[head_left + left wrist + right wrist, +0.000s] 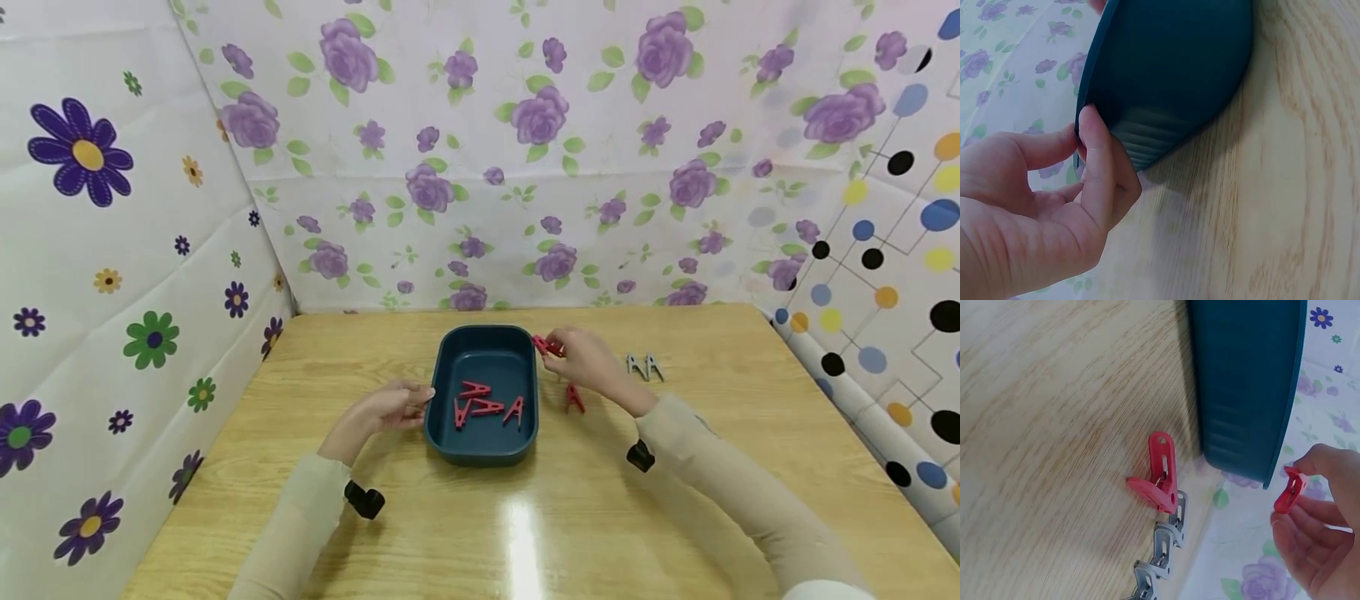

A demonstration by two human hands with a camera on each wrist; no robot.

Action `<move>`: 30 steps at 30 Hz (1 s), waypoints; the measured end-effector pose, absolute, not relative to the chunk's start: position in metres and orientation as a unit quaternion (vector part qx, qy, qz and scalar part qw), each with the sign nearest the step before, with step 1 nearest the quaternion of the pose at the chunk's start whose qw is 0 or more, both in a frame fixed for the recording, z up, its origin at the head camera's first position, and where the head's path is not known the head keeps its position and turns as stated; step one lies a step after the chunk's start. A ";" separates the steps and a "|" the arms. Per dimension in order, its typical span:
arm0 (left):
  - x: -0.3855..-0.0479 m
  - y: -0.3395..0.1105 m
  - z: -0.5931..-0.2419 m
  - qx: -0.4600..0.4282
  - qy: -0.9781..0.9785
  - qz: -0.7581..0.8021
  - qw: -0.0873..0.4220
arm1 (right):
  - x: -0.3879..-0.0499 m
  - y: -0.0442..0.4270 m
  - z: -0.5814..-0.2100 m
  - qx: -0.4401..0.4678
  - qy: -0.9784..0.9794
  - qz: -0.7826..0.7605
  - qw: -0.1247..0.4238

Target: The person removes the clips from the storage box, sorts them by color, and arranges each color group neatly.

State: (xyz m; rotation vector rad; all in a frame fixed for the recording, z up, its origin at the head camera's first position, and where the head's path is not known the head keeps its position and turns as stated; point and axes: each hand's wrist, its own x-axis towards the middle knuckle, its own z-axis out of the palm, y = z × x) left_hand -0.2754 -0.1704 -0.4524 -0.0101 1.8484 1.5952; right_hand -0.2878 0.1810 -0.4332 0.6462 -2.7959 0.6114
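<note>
A dark teal plastic bin point(483, 450) stands on the table with several red clothespins point(487, 407) lying on its floor. My left hand point(385, 408) pinches the bin's left rim between thumb and fingers, seen close up in the left wrist view. Just past the bin's right rim, my right hand point(588, 360) holds another red clothespin point(1290, 490) between thumb and fingers, above table height. One more red clothespin point(1161, 472) rests on the table right of the bin, below the right hand.
Grey clothespins point(645, 366) lie in a row on the wooden table point(360, 350), to the right of the right hand. Floral cloth point(480, 183) hangs along the table's back edge, with patterned cloths at the left and right sides.
</note>
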 end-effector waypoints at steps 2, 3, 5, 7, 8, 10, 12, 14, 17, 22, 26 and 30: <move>-0.274 -0.171 -0.455 0.001 0.710 0.613 0.346 | -0.284 0.184 -0.434 0.202 -0.952 0.213 0.088; -0.273 -0.171 -0.455 0.004 0.710 0.612 0.347 | -0.283 0.186 -0.435 0.194 -0.953 0.217 0.082; -0.272 -0.171 -0.457 0.004 0.713 0.611 0.344 | -0.279 0.189 -0.437 0.180 -0.954 0.226 0.074; -0.270 -0.171 -0.457 0.006 0.719 0.607 0.339 | -0.276 0.192 -0.438 0.172 -0.954 0.237 0.067; -0.268 -0.171 -0.457 0.005 0.722 0.605 0.336 | -0.275 0.193 -0.440 0.167 -0.954 0.241 0.063; -0.267 -0.170 -0.456 0.001 0.723 0.605 0.332 | -0.273 0.198 -0.442 0.161 -0.954 0.246 0.058; -0.267 -0.169 -0.454 0.001 0.722 0.607 0.333 | -0.273 0.201 -0.445 0.156 -0.954 0.248 0.055; -0.268 -0.169 -0.453 -0.001 0.718 0.610 0.334 | -0.273 0.204 -0.447 0.150 -0.955 0.249 0.056; -0.268 -0.170 -0.452 -0.003 0.713 0.613 0.340 | -0.273 0.207 -0.449 0.154 -0.955 0.248 0.058; -0.268 -0.170 -0.452 -0.004 0.707 0.617 0.345 | -0.270 0.212 -0.453 0.148 -0.954 0.257 0.046; -0.270 -0.171 -0.453 -0.009 0.710 0.616 0.340 | -0.269 0.216 -0.455 0.139 -0.956 0.256 0.044; -0.271 -0.171 -0.454 -0.013 0.710 0.618 0.339 | -0.266 0.218 -0.458 0.132 -0.960 0.245 0.038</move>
